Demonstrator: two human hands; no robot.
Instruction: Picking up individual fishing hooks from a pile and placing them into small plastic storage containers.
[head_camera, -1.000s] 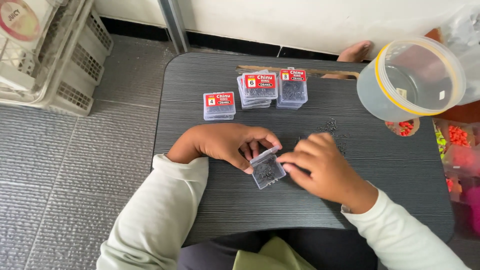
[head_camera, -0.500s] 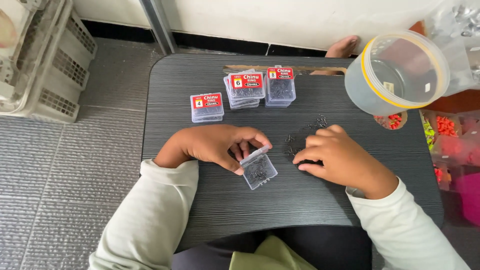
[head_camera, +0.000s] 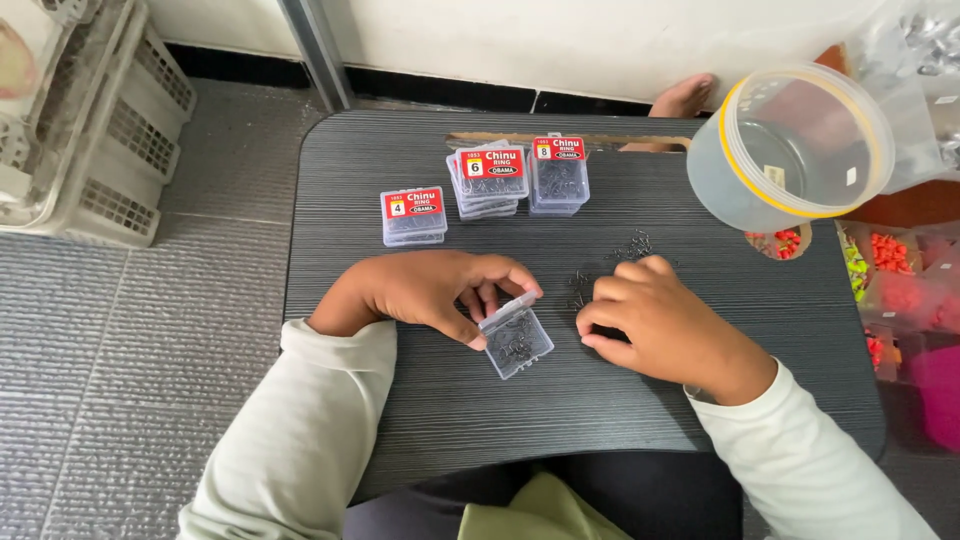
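My left hand (head_camera: 435, 287) grips a small clear plastic box (head_camera: 514, 341) by its upper left corner on the dark table (head_camera: 400, 420). The box lies with its lid raised and holds small dark hooks. My right hand (head_camera: 655, 320) rests just right of the box, fingers curled over loose dark hooks (head_camera: 580, 285) scattered on the table. Whether its fingertips pinch a hook is hidden. More loose hooks (head_camera: 636, 243) lie beyond the right hand.
Three stacks of small clear boxes with red labels (head_camera: 413, 214) (head_camera: 489, 180) (head_camera: 559, 174) stand at the table's far side. A round clear tub with a yellow rim (head_camera: 790, 150) overhangs the right edge. White crates (head_camera: 80, 120) sit left; bags with red beads (head_camera: 885, 250) lie right.
My right hand moved away from the clear box to the loose hooks on its right and curled its fingers over them. The left hand kept hold of the box.
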